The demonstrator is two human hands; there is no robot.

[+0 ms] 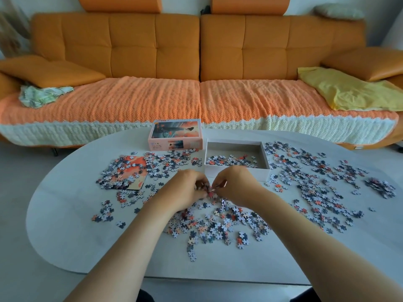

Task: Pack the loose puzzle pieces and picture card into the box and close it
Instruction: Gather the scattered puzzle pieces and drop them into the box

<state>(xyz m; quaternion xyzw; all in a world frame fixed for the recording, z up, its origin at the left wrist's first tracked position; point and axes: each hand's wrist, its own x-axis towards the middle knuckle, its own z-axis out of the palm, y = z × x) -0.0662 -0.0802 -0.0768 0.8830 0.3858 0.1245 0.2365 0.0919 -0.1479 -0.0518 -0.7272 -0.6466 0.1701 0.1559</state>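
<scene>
Two hands are brought together just before the open box (236,171) — the left hand (187,189) and right hand (234,185) are cupped around gathered puzzle pieces (218,223). The picture card (133,171) is half buried at left — the lid (175,135) is set behind.

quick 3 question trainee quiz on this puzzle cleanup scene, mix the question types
1. True or false: the white box tray already holds some puzzle pieces.
2. Where does the picture card lie? A) in the tray B) on the table, partly under pieces C) on the sofa
3. Fill in: the lid stands to the tray's ____.

Key: 1 true; 2 B; 3 left. Left hand and right hand gather pieces.
</scene>
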